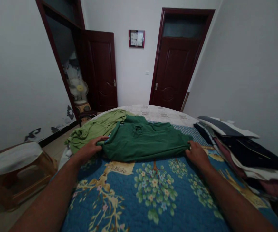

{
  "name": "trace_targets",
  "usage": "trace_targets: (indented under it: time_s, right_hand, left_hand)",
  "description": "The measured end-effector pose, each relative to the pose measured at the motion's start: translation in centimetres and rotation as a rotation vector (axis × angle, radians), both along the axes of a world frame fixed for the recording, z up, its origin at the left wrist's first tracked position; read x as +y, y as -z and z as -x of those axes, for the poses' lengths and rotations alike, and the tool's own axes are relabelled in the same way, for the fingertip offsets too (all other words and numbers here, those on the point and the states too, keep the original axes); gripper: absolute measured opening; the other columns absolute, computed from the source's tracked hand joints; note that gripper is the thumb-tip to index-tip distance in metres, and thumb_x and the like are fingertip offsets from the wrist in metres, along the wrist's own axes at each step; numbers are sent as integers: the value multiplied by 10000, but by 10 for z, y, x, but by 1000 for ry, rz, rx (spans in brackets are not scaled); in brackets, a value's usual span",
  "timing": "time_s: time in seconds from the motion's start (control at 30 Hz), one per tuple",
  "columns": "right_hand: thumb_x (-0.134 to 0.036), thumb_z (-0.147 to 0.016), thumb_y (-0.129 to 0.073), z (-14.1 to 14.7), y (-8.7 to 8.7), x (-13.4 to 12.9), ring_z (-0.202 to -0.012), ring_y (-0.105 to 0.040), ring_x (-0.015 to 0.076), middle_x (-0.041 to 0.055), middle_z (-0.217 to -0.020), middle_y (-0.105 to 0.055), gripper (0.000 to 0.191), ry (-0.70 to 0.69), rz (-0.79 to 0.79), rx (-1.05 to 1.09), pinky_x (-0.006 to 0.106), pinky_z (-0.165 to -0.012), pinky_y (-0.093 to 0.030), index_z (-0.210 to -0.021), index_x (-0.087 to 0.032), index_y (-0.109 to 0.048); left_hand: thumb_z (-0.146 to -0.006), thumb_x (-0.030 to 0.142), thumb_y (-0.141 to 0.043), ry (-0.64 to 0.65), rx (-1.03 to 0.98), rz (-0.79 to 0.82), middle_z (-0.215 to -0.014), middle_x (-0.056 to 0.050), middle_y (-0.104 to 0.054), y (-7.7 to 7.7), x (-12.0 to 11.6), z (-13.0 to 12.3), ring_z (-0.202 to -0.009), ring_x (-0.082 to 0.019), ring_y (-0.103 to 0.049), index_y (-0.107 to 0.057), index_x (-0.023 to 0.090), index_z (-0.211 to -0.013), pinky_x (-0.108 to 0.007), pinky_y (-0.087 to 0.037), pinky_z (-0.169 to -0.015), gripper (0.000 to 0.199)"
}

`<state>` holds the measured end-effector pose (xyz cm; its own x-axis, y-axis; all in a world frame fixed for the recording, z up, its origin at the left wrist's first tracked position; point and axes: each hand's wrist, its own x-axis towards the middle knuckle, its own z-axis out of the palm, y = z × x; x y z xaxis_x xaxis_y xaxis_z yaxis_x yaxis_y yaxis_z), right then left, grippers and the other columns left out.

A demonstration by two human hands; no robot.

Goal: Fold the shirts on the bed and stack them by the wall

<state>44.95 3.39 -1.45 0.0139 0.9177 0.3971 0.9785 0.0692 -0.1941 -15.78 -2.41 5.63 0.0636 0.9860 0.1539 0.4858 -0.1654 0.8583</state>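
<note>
A dark green shirt (141, 143) lies spread across the bed, its collar opening facing up near the middle. My left hand (92, 149) grips the shirt's left end, fingers closed on the cloth. At the opposite end, my right hand (197, 154) pinches the shirt's right edge. Behind my left hand, a rumpled light green garment (97, 127) touches the shirt's left side. Beneath everything is a blue quilted bedspread (129, 193) with a tree and flower pattern.
A stack of folded clothes (245, 154) stands along the bed's right side. To the left of the bed is a wooden stool (25, 180) with a pale top. White patterned bedding (153, 111) covers the far end. Beyond are two dark red doors (102, 71) and a fan (79, 88).
</note>
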Motion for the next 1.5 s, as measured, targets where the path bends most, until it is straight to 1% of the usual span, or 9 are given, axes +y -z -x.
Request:
trace_targets:
  time_s: [0.1, 0.2, 0.37, 0.57, 0.8, 1.0, 1.13, 1.27, 1.5]
  right_hand:
    - [-179, -840, -617, -7, -8, 12, -1175, -713, 303, 188, -1263, -764, 539, 16, 181, 130, 389, -1044, -522, -1369, -116, -700]
    - [-109, -784, -574, -12, -16, 21, -1099, -763, 270, 128, -1169, -818, 521, 17, 284, 230, 353, -992, -563, -1256, -158, -789]
    - [-154, -924, -495, 2, -35, 30, -1290, -699, 287, 165, -1365, -755, 477, 90, 139, 123, 375, -1149, -494, -1313, -123, -771]
    - [-182, -987, -505, 72, -54, 59, -1347, -664, 234, 133, -1418, -736, 454, -227, 69, 24, 329, -1230, -426, -1374, -137, -739]
    - [-204, -948, -599, 140, -47, 105, -1514, -516, 281, 151, -1634, -570, 708, -268, 218, -135, 402, -1252, -389, -1647, -157, -498]
    - [-273, -940, -604, 156, -49, 109, -1270, -663, 315, 142, -1330, -759, 392, -243, 277, -238, 434, -1101, -452, -1298, -198, -744]
    - [-247, -962, -525, 146, -74, 94, -1156, -682, 283, 142, -1226, -771, 314, -219, 41, -100, 387, -1074, -459, -1181, -179, -739]
    - [-228, -954, -492, 120, -97, 52, -1142, -654, 285, 141, -1206, -740, 332, -211, -252, 57, 369, -1051, -482, -1201, -192, -711]
    - [-251, -927, -534, 103, -74, -71, -925, -690, 257, 105, -999, -757, 281, -500, 54, -202, 328, -818, -476, -1123, -203, -730]
  left_hand:
    - [-773, 520, -693, -70, -30, 45, -1354, -98, -791, -3, 4, -5, -1291, -346, -709, -815, 226, -1223, -429, -546, -1119, 551]
    - [-687, 703, -772, -198, 49, 111, -1108, -110, -844, 5, 9, -6, -1060, -337, -780, -812, 198, -1088, -401, -602, -941, 646]
    - [-610, 692, -777, -229, 143, 201, -802, -42, -807, 17, 16, -5, -786, -324, -771, -778, 223, -1085, -377, -576, -685, 668]
    - [-737, 603, -652, -162, 230, 8, -984, -53, -823, 6, 20, -29, -950, -321, -756, -786, 238, -1098, -388, -580, -836, 530]
    - [-915, 562, -520, -95, 185, -121, -1001, -43, -767, 18, 2, -41, -973, -290, -703, -698, 247, -1060, -378, -571, -903, 390]
    - [-966, 566, -493, -179, 77, -96, -1018, -27, -747, 28, 1, -32, -977, -274, -692, -655, 247, -1144, -379, -562, -907, 400]
    - [-951, 603, -514, -290, 11, -110, -1077, -43, -757, 30, 4, -24, -1013, -284, -695, -652, 230, -1237, -393, -559, -921, 490]
    - [-917, 622, -564, -329, -103, -80, -1086, -37, -776, 26, 2, -19, -988, -278, -720, -648, 235, -1314, -368, -576, -867, 561]
    - [-861, 624, -598, -351, -148, -33, -976, -39, -775, 24, 6, -8, -867, -271, -730, -658, 215, -1275, -361, -594, -775, 585]
